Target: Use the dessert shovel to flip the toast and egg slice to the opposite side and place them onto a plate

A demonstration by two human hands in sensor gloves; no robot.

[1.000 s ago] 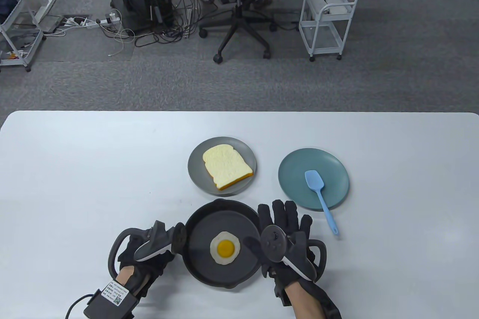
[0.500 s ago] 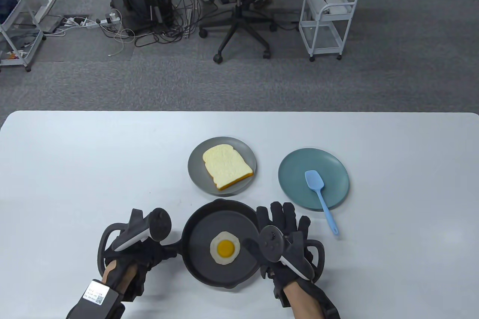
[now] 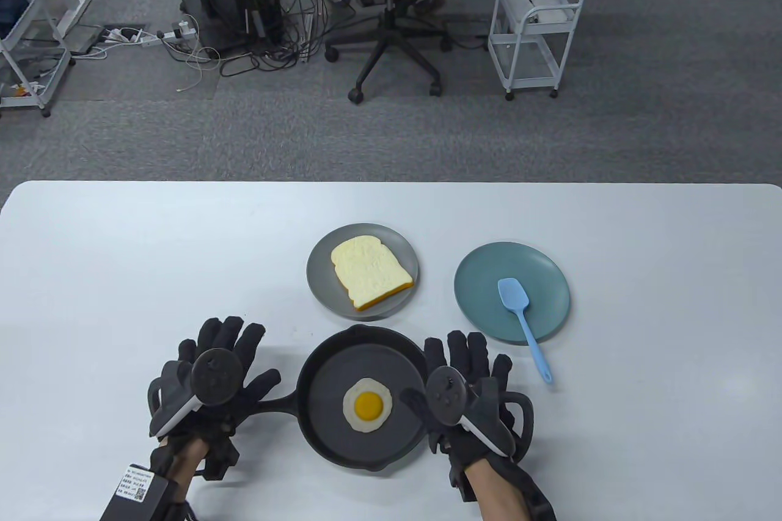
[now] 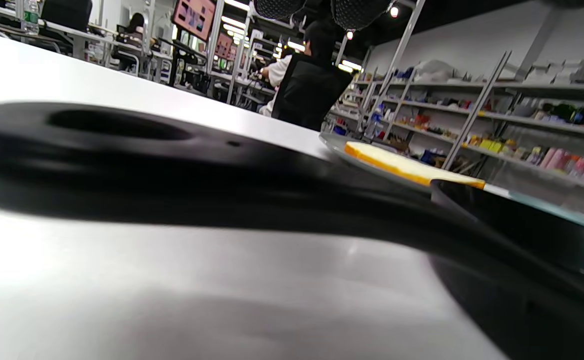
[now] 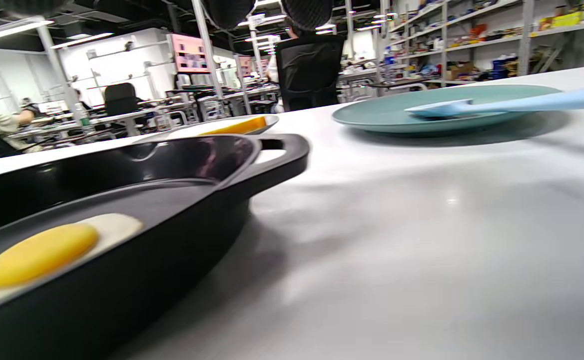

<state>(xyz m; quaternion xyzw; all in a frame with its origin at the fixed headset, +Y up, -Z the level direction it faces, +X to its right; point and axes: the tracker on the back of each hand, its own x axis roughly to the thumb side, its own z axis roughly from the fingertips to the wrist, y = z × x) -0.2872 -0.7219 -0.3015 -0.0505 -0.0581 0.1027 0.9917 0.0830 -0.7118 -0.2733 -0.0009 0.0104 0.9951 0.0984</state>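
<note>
my left hand (image 3: 211, 383) lies flat w/ fingers spread over the pan (image 3: 366, 397) handle, gripping nothing. right hand (image 3: 467, 389) flat too, fingers straight, at the pan's 3 o'clock rim. egg slice (image 3: 366, 405) sits mid-pan. at 12 o'clock from the pan, toast (image 3: 369, 272) on grey plate (image 3: 321, 289). at 2 o'clock, dessert shovel (image 3: 522, 319) w/ blade on teal plate (image 3: 482, 307).
</note>
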